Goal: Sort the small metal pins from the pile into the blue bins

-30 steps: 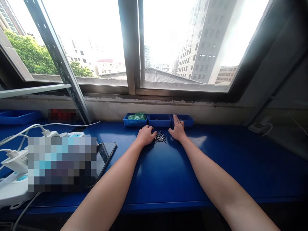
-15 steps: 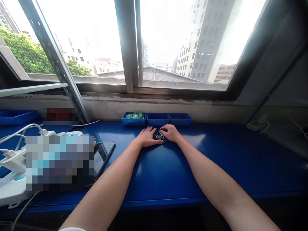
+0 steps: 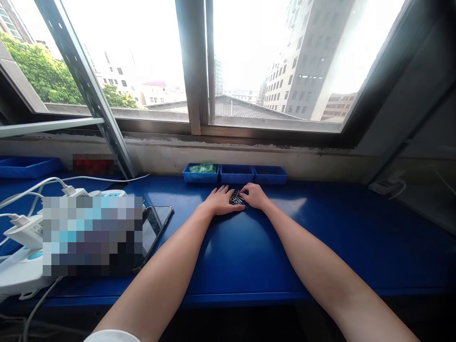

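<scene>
A small pile of slim, dark and silvery metal pieces that look like screws lies on the blue tabletop. My left hand rests flat against the pile's left side, fingers spread and thumb stretched along its near edge. At the pile's right side is my right hand, its fingers curled and thumb and fingertips pinched together. Whatever is between those fingertips is too small to make out. Just behind my hands stand three blue bins: the left bin holds green packets, while the middle bin and right bin show small dark pieces.
To the left a white power strip with plugs and cables sits beside a phone. Part of that area is blurred out. A metal shelf post rises at the left, and another blue tray lies behind it. Windows stand behind the table.
The camera view has shifted slightly, moving the scene a little to the right and up. My hands keep nearly the same place around the pile; the right fingers stay pinched at its edge.
</scene>
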A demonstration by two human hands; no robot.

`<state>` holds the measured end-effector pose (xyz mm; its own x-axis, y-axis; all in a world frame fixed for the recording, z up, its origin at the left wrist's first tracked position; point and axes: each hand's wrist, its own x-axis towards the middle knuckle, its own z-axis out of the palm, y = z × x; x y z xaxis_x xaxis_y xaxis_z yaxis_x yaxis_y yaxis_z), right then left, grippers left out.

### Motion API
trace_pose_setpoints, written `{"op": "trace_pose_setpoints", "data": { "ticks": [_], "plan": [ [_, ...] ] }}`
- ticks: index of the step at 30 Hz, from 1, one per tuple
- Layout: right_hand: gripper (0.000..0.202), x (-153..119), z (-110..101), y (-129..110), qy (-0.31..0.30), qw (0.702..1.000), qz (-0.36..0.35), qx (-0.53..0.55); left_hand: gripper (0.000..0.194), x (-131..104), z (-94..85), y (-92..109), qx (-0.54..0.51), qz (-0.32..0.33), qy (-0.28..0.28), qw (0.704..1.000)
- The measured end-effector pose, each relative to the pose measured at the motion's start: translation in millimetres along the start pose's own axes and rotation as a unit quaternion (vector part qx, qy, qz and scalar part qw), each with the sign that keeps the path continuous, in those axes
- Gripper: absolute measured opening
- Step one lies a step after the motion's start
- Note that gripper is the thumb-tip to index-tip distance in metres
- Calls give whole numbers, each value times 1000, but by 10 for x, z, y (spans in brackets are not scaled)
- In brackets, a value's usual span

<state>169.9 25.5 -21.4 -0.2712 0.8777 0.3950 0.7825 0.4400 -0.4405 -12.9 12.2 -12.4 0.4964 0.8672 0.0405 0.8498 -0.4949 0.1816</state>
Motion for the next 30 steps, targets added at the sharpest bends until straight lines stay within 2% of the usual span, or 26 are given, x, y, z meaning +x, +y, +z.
{"op": "trace_pose_setpoints", "data": {
  "ticks": [4, 8, 12, 15, 18, 23, 26, 30],
  "plan": [
    [18, 12, 32, 9, 15, 1000, 5, -14, 84, -1, 7, -5, -6, 1, 11, 1000],
    [31, 19, 42, 7, 24, 1000, 7, -12, 84, -6, 8, -8, -15, 4, 20, 1000],
    [43, 20, 38, 1, 23, 1000, -5, 11, 87, 0, 20, -30, -21, 10, 31, 999],
    [51, 13, 34, -4, 25, 999, 8, 46, 87, 12, 32, -49, -31, 17, 60, 998],
    [54, -5, 20, -18, 38, 995, 21, 91, 75, 24, 33, -47, -52, 31, 129, 990],
    [56, -27, -27, -73, 59, 987, 0, 152, 33, 25, -12, 23, -80, 105, 226, 965],
    [58, -30, -56, -111, 73, 985, -7, 157, 25, 18, -51, 55, -87, 123, 261, 954],
    [57, -39, -84, -136, 62, 986, -6, 158, 20, 11, -75, 48, -83, 103, 287, 949]
  ]
}}
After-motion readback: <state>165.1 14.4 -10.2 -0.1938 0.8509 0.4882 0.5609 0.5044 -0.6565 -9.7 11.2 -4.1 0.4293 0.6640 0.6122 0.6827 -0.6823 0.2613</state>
